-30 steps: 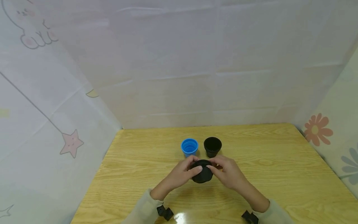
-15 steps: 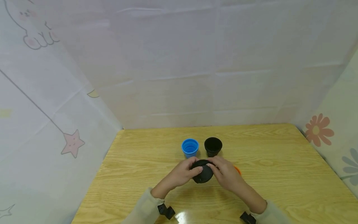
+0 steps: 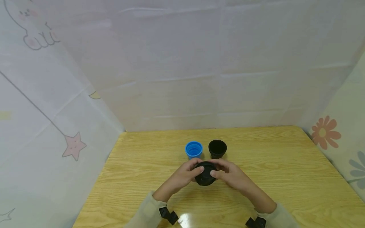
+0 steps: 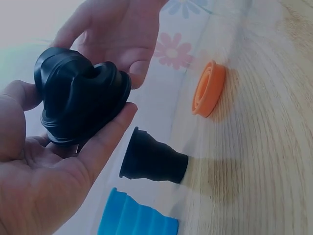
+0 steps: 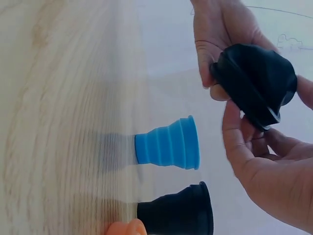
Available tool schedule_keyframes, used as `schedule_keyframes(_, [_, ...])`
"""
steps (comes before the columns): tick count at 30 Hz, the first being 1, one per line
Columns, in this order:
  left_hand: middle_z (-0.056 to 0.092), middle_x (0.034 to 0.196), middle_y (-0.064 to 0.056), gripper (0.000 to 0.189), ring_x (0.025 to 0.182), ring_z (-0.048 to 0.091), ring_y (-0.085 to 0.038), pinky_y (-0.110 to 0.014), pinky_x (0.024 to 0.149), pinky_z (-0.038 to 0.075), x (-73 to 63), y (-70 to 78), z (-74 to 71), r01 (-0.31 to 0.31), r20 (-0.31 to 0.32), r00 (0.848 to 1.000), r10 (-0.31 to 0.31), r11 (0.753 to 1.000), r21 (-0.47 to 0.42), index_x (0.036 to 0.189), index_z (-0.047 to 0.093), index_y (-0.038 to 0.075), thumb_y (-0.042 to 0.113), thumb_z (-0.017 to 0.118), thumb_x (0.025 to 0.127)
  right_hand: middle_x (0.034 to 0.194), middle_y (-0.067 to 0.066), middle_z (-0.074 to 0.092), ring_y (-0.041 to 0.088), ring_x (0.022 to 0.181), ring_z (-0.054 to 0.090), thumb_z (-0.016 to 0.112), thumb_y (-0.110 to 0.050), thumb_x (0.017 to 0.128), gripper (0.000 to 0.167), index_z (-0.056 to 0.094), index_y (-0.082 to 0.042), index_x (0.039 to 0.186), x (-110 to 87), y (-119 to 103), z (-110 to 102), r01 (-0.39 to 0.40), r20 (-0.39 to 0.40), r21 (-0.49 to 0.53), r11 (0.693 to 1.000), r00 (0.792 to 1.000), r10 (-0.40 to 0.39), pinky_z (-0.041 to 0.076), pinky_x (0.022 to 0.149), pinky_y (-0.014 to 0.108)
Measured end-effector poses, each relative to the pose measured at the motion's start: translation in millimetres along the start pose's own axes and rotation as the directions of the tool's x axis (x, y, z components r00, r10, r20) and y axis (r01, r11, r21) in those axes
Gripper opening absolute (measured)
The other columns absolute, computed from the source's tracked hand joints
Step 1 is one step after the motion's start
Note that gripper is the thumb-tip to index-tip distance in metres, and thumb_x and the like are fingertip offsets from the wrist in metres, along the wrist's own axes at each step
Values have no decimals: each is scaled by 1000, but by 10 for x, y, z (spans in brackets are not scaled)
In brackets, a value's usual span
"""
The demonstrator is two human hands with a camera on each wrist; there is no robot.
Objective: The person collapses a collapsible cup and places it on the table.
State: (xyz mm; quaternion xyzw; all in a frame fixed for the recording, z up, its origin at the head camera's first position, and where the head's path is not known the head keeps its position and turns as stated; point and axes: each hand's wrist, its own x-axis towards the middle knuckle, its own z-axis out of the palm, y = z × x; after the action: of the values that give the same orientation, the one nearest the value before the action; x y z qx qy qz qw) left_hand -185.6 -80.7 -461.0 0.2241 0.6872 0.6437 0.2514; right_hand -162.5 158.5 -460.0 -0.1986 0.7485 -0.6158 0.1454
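Both hands hold a black collapsible cup (image 3: 205,177) above the table, its soft wall dented and partly folded in the wrist views. My left hand (image 3: 183,174) grips its left side, thumb on top and fingers beneath. On the other side my right hand (image 3: 232,177) holds the rim between thumb and fingers. Just beyond the hands stand a blue collapsible cup (image 3: 194,148) and a second black cup (image 3: 217,148), both extended and upright. The left wrist view also has a flattened orange cup (image 4: 209,90) on the table; the right hand hides it in the head view.
The wooden table (image 3: 137,152) reaches back to a pale fabric backdrop (image 3: 176,79). Printed cloth hangs at both sides. Small black wrist cameras sit at each sleeve cuff.
The right hand has shifted and its thumb now lies farther onto the black cup's face. The cup has turned slightly. The orange edge seen beside the right hand half a second ago is hidden.
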Motion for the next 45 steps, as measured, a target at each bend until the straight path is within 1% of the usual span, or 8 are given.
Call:
schedule_keyframes(5, [62, 118, -15, 32, 97, 70, -19, -39, 83, 61, -9, -1, 3, -5, 6, 1000, 5, 1000, -23, 125, 51, -4, 23, 53, 108, 125, 17, 59, 32, 114, 57, 64, -23, 101, 50, 50, -7, 146, -20, -5, -10, -10, 44, 25, 1000, 999, 9, 54, 90, 36])
schedule_keyframes(9, [62, 120, -15, 35, 99, 70, -21, -40, 83, 61, -15, -4, 13, 10, -27, 1000, -11, 1000, -30, 128, 53, -1, 27, 53, 107, 126, 18, 58, 32, 116, 57, 63, -21, 102, 51, 48, -5, 148, -28, -17, -11, -10, 57, 60, 998, 998, 6, 55, 92, 35])
schedule_keyframes(14, [60, 122, -13, 41, 106, 66, -21, -38, 86, 60, -31, -17, 28, 25, -64, 998, -28, 999, -46, 135, 54, 3, 29, 60, 104, 129, 19, 57, 33, 117, 56, 64, -23, 101, 52, 49, -5, 147, -28, -52, 6, -26, 16, 46, 999, 1000, 25, 54, 91, 34])
schedule_keyframes(22, [58, 130, -14, 50, 113, 64, -25, -46, 92, 58, -53, 17, 47, 35, -45, 998, -37, 997, -62, 142, 47, 5, 29, 65, 101, 128, 17, 59, 33, 112, 56, 68, -25, 99, 53, 51, -6, 145, -38, -54, 22, -25, -53, 13, 1000, 998, 26, 53, 88, 32])
schedule_keyframes(29, [59, 130, -12, 51, 110, 65, -25, -39, 88, 58, -51, 11, 55, 30, -87, 996, -28, 999, 20, 141, 50, 7, 28, 68, 98, 122, 18, 60, 32, 108, 58, 72, -24, 96, 55, 52, -6, 144, -44, -29, 21, -22, -67, 11, 1000, 998, 23, 55, 87, 30])
schedule_keyframes(32, [59, 131, -12, 53, 109, 65, -25, -37, 88, 57, -59, 10, 56, 27, -99, 995, -24, 999, 29, 142, 50, 6, 29, 69, 98, 122, 18, 59, 32, 109, 58, 71, -24, 97, 54, 52, -6, 144, -40, -16, 22, -19, -74, 12, 1000, 997, 20, 55, 87, 30])
schedule_keyframes(40, [61, 128, -13, 55, 106, 66, -23, -47, 89, 58, -54, 12, 67, 6, -113, 994, -6, 1000, -4, 143, 47, 4, 28, 68, 98, 122, 16, 61, 33, 110, 56, 70, -22, 97, 54, 51, -4, 145, -16, -9, 19, 1, -109, -2, 1000, 994, -1, 54, 89, 34])
schedule_keyframes(45, [61, 128, -13, 53, 106, 65, -22, -49, 89, 58, -47, 19, 72, -8, -113, 994, 6, 1000, -14, 142, 47, 5, 27, 68, 98, 123, 15, 61, 32, 111, 55, 71, -22, 97, 53, 52, -7, 145, -14, -15, 21, 1, -121, -6, 1000, 993, -2, 54, 90, 34])
